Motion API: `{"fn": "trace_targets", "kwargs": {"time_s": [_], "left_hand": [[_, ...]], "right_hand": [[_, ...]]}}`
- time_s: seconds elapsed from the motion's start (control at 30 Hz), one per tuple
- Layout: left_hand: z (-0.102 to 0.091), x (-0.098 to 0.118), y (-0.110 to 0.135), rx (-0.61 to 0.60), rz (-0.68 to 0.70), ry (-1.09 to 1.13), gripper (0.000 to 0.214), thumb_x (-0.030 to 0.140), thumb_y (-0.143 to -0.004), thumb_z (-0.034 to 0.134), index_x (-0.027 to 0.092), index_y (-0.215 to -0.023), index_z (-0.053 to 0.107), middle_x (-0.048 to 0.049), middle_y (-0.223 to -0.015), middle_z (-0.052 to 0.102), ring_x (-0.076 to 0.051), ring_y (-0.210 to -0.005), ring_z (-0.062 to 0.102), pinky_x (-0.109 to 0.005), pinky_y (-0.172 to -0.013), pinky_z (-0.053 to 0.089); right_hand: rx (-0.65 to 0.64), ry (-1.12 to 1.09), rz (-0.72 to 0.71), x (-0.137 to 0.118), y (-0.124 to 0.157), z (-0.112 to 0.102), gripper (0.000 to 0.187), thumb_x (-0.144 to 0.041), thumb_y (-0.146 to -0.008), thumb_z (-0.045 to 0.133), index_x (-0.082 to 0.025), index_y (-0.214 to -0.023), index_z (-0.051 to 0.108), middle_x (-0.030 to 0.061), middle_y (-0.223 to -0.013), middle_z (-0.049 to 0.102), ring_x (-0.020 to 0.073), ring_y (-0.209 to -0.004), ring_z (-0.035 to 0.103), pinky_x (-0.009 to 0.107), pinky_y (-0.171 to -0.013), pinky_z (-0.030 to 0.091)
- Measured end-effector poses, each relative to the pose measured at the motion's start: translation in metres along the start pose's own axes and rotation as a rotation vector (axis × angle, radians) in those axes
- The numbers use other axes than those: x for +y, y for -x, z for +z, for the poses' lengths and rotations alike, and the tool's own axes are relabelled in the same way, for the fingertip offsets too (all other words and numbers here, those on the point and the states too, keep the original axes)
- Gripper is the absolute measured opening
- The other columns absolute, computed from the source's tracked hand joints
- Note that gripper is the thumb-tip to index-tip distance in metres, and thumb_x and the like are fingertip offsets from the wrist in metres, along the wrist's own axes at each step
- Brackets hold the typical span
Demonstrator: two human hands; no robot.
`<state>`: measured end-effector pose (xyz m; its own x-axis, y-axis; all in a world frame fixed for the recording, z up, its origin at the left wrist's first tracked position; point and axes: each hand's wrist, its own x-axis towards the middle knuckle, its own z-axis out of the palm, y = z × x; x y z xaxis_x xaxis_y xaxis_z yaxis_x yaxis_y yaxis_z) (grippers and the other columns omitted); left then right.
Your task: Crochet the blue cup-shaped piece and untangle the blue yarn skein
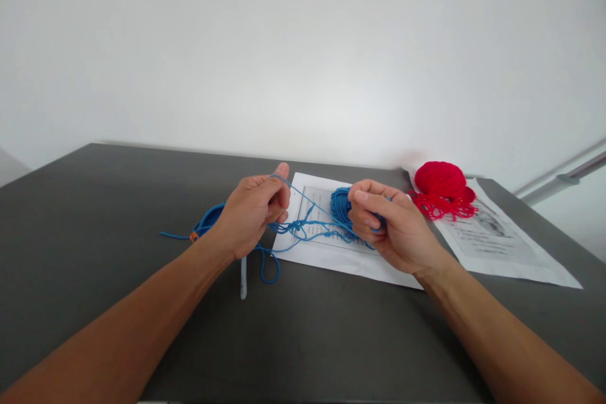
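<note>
Blue yarn [303,194] runs from my left hand [255,211] across to my right hand [391,218]. One strand passes over the left thumb, and the left fingers are curled closed around the yarn. My right fingers are pinched together on the same yarn, in front of a blue yarn ball [339,202] that they partly cover. Tangled blue strands [303,227] hang between the hands. The light-coloured handle of what looks like a crochet hook [243,281] lies below my left wrist, its other end hidden. Behind that wrist is a blue piece [208,219] with an orange clip [194,236].
A printed sheet [326,263] lies on the dark table [293,341] beneath the blue yarn. At the right, a red yarn ball [440,180] and red openwork [442,207] rest on another printed sheet [534,268]. The table backs onto a white wall [284,57].
</note>
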<state>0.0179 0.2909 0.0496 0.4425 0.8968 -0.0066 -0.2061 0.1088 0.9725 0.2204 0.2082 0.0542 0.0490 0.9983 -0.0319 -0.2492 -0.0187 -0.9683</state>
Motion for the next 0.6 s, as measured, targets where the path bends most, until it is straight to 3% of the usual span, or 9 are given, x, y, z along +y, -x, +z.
{"fn": "trace_targets", "kwargs": {"time_s": [0.17, 0.37, 0.47, 0.6], "left_hand": [[-0.001, 0.001, 0.001, -0.071, -0.04, 0.049, 0.057, 0.058, -0.09, 0.068, 0.015, -0.053, 0.066, 0.0037, -0.037, 0.034, -0.007, -0.039, 0.028, -0.025, -0.051, 0.041], [-0.001, 0.0, 0.002, -0.152, -0.048, 0.088, 0.057, 0.057, -0.095, 0.062, 0.012, -0.063, 0.077, 0.0038, -0.037, 0.033, -0.008, -0.039, 0.027, -0.027, -0.05, 0.035], [0.001, -0.001, 0.004, -0.173, -0.062, 0.064, 0.057, 0.06, -0.093, 0.063, 0.012, -0.067, 0.08, 0.0018, -0.039, 0.04, -0.008, -0.039, 0.03, -0.028, -0.05, 0.032], [0.005, -0.002, 0.006, -0.19, -0.068, 0.036, 0.059, 0.063, -0.093, 0.061, 0.012, -0.07, 0.081, 0.0002, -0.041, 0.045, -0.008, -0.041, 0.029, -0.028, -0.049, 0.028]], "right_hand": [[0.007, -0.057, -0.042, -0.006, 0.002, 0.001, 0.034, -0.042, -0.074, 0.086, -0.021, -0.079, 0.06, -0.0102, -0.05, 0.036, 0.0053, -0.045, 0.02, 0.022, -0.042, 0.013], [0.022, 0.011, -0.085, -0.002, 0.003, 0.002, 0.031, -0.041, -0.071, 0.089, -0.019, -0.078, 0.069, -0.0085, -0.051, 0.042, 0.0054, -0.045, 0.026, 0.024, -0.043, 0.016], [0.068, 0.183, -0.136, 0.004, 0.002, 0.005, 0.024, -0.033, -0.071, 0.091, -0.016, -0.081, 0.077, -0.0044, -0.058, 0.054, 0.0058, -0.049, 0.036, 0.025, -0.046, 0.021], [0.08, 0.485, -0.171, 0.008, 0.001, 0.014, 0.033, -0.042, -0.073, 0.088, -0.016, -0.091, 0.081, -0.0029, -0.062, 0.058, 0.0086, -0.055, 0.041, 0.026, -0.051, 0.029]]}}
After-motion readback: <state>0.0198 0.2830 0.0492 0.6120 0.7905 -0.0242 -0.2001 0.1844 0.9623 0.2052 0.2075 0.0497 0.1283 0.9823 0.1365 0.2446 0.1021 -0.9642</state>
